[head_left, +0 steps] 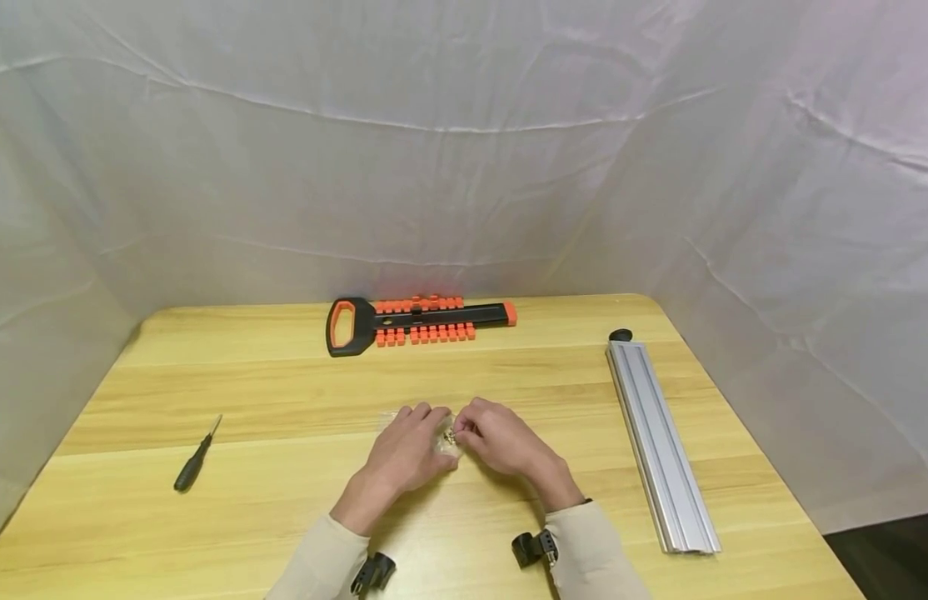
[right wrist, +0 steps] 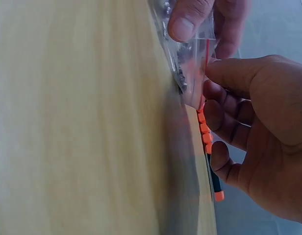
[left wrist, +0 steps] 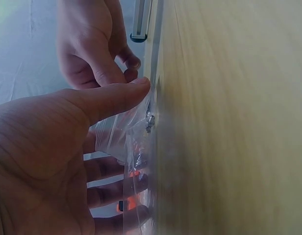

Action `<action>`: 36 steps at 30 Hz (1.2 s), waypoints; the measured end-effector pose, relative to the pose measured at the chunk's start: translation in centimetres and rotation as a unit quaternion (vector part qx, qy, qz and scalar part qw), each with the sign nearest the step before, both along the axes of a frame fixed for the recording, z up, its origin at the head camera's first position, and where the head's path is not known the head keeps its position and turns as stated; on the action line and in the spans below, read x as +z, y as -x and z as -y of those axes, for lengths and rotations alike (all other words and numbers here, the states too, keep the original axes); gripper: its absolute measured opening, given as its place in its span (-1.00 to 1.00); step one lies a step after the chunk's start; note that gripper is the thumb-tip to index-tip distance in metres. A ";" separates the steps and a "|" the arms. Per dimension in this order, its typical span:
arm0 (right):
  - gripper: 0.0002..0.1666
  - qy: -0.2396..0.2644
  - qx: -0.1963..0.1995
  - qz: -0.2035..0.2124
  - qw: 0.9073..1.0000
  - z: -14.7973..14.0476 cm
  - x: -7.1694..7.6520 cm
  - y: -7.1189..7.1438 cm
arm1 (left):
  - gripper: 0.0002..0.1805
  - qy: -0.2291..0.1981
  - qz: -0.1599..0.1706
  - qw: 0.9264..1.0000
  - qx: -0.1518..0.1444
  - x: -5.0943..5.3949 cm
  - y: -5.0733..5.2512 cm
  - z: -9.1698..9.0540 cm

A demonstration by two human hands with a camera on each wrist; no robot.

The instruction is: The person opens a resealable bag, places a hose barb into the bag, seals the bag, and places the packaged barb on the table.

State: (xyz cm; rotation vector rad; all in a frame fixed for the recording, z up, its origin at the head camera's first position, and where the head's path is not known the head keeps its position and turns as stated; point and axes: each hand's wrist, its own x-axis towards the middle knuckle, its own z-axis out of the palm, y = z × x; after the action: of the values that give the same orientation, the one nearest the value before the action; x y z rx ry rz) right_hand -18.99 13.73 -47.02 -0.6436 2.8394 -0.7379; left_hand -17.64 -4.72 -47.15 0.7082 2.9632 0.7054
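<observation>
A small clear zip bag holding small metal parts is between the two hands near the table's front middle. The person's left hand grips it, thumb on one side and fingers on the other, as the left wrist view shows. With thumb and forefinger, the right hand pinches the bag's edge by its red seal line; the other fingers are curled in the right wrist view. Inside the bag the metal parts look like screws, but they are too small to make out fully.
On the wooden table, a dark-handled screwdriver lies left. At the back is a black and orange handled rack with orange clips. A long aluminium profile with a black knob lies right. Pale fabric surrounds the table.
</observation>
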 end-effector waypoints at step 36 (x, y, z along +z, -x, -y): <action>-0.81 0.035 0.015 0.017 0.999 -0.4 0.2 -1.1 | -0.12 -0.045 0.084 0.995 0.002 0.4 0.8 1.9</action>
State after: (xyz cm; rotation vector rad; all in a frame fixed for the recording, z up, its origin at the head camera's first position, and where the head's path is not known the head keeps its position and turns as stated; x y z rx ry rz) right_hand -17.93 14.11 -46.77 -0.6768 2.7781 -0.8386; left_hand -18.45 -6.58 -46.77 0.6142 2.7969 0.8589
